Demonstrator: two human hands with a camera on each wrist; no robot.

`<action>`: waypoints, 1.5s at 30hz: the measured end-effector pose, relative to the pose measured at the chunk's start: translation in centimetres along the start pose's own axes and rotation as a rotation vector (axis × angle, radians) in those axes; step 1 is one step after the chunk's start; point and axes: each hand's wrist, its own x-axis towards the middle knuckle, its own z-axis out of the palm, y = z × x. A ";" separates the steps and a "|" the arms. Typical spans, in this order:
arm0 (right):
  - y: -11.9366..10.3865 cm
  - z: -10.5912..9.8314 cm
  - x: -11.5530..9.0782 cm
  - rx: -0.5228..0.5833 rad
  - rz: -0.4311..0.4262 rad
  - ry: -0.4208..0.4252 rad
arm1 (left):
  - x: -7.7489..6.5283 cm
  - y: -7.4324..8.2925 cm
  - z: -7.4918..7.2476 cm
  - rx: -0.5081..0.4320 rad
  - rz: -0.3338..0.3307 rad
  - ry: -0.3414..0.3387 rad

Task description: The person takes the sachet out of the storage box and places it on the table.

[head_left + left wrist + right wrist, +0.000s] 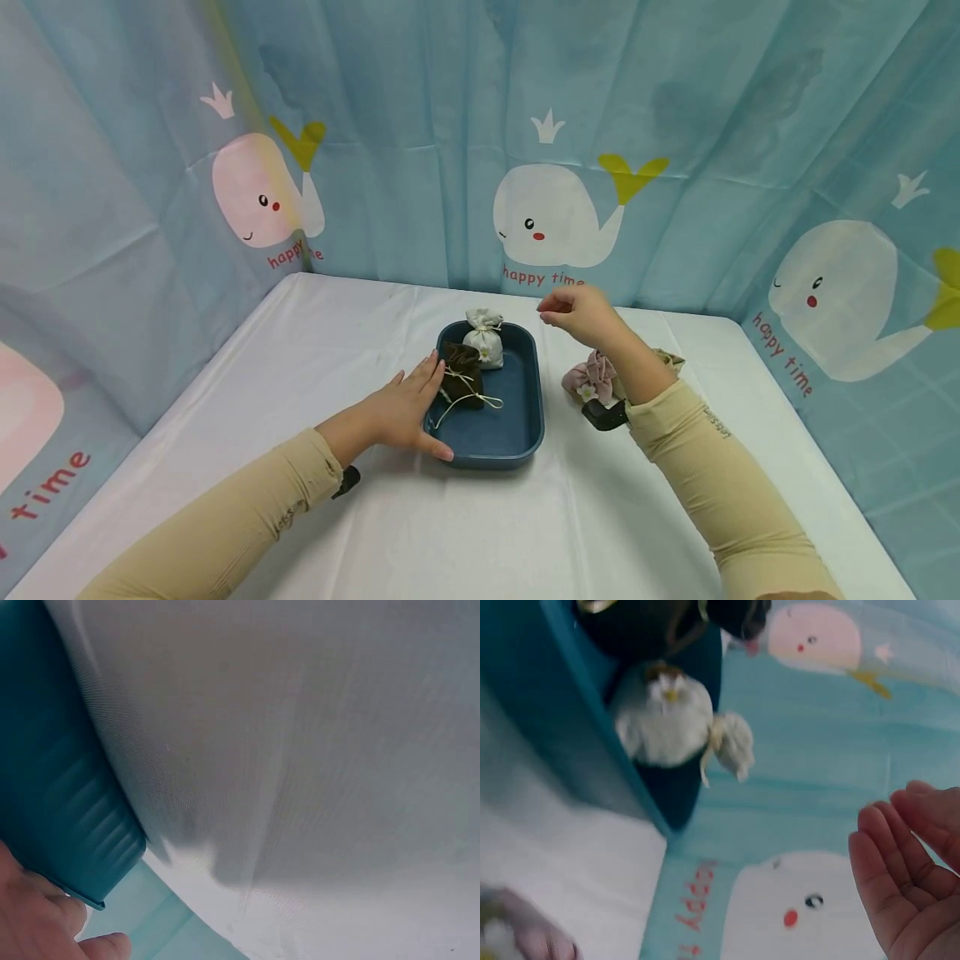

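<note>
A dark blue tray [491, 433] stands on the white table, holding a brown drawstring pouch [465, 383] and a white drawstring pouch [486, 343] with a small flower. My left hand [405, 412] rests its spread fingers along the tray's left rim. Beyond the tray's right side, my right hand [581, 315] is raised with loosely bent fingers and nothing in it; the right wrist view shows its fingers [900, 870] and bare palm. Below the right forearm lies a pink pouch [591, 377] with a white flower. A beige pouch [667, 360] is partly hidden behind that forearm.
A white cloth covers the table [337, 333]. Behind it hangs a light blue curtain [390, 167] printed with whales. Black wrist straps' parts show at both cuffs.
</note>
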 end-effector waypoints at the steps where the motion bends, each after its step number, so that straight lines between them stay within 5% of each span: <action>1: -0.2 0.4 0.1 0.018 -0.008 -0.013 | 0.0 0.0 0.0 0.001 0.000 0.000; 13: -2.0 4.6 1.9 0.102 -0.032 -0.105 | 0.0 0.1 -0.2 0.004 -0.001 -0.001; 21: -2.6 6.7 2.8 0.051 -0.058 -0.138 | -0.1 0.0 -0.2 -0.006 0.000 -0.003; 45: -3.2 9.0 3.9 -0.009 -0.006 -0.254 | -0.1 -0.2 0.0 -0.001 0.016 0.011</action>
